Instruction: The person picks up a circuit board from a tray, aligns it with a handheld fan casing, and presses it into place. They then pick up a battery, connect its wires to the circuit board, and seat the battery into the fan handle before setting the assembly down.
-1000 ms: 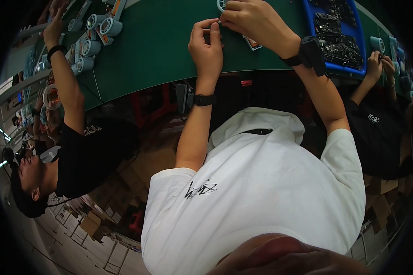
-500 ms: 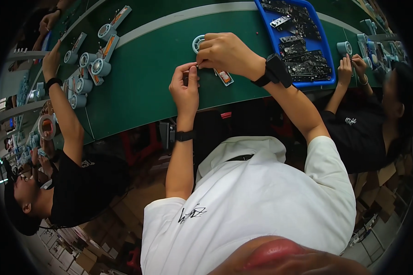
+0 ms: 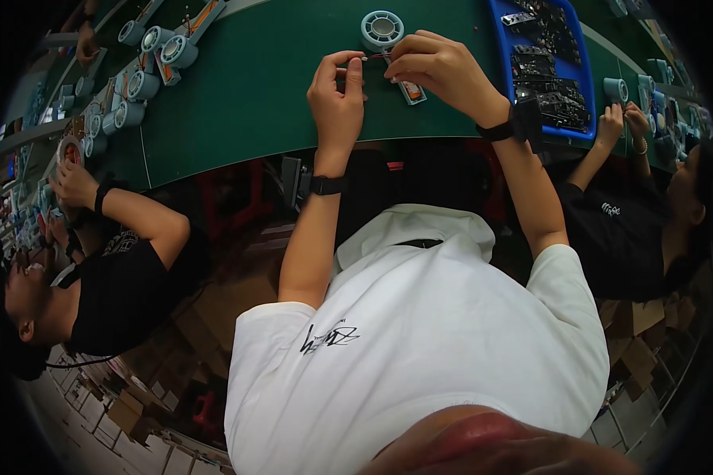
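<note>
Thin pale strip [image 3: 375,57] pinched between both hands, above green table [image 3: 245,87].

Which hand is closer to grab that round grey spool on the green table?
Probably the right hand. It sits just beside the round grey spool on the green table, while the left hand is lower and farther away. Both hands are pinching a thin small part between them.
</note>
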Demonstrator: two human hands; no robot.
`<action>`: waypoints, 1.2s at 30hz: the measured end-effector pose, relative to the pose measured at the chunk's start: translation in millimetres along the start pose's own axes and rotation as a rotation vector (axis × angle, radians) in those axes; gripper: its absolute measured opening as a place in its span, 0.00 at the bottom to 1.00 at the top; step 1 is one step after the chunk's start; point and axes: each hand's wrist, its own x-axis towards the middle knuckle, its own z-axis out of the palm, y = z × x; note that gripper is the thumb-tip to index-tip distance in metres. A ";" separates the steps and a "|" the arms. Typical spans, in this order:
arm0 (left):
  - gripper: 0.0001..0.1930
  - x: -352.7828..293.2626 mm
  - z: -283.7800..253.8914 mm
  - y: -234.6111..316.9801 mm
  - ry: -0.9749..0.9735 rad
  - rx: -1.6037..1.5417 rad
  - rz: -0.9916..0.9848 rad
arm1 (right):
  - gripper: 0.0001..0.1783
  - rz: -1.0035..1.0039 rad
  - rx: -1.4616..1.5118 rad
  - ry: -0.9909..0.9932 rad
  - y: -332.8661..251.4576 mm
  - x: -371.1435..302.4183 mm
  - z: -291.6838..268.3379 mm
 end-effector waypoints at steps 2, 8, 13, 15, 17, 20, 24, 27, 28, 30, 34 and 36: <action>0.11 0.5 1.2 -3.9 0.005 0.011 0.002 | 0.07 -0.017 0.051 0.051 3.0 2.1 5.7; 0.12 0.7 -0.9 -0.8 -0.024 -0.033 -0.042 | 0.07 0.177 0.084 0.112 -2.7 10.3 19.5; 0.11 1.6 -0.4 -4.5 -0.010 -0.023 -0.003 | 0.07 0.228 -0.045 0.154 -10.5 15.3 23.2; 0.11 1.5 -0.6 -3.2 -0.012 -0.007 0.006 | 0.07 0.222 -0.090 0.160 -14.5 15.2 23.6; 0.11 1.0 -0.2 -3.0 -0.018 0.000 0.005 | 0.07 0.281 -0.130 0.129 -20.5 18.9 24.2; 0.10 1.4 0.7 -4.9 0.000 0.007 0.047 | 0.08 0.311 -0.166 0.110 -23.1 21.5 25.9; 0.08 2.3 3.5 -9.0 0.035 0.016 0.142 | 0.08 0.313 -0.202 0.091 -24.9 23.3 26.7; 0.07 2.9 3.1 -8.4 0.038 0.036 0.191 | 0.07 0.336 -0.214 0.051 -24.3 25.1 25.8; 0.06 3.1 3.4 -8.0 0.040 0.046 0.217 | 0.05 0.213 -0.159 0.171 -21.2 28.0 26.8; 0.06 3.7 3.1 -6.2 0.034 0.037 0.208 | 0.05 0.028 -0.074 0.351 -14.4 31.8 28.5; 0.05 6.4 4.0 -5.2 0.014 0.024 0.205 | 0.05 -0.079 -0.054 0.364 -1.7 31.1 24.8; 0.05 5.1 3.9 -4.9 0.005 0.044 0.217 | 0.05 0.015 -0.046 0.246 -10.8 34.4 15.6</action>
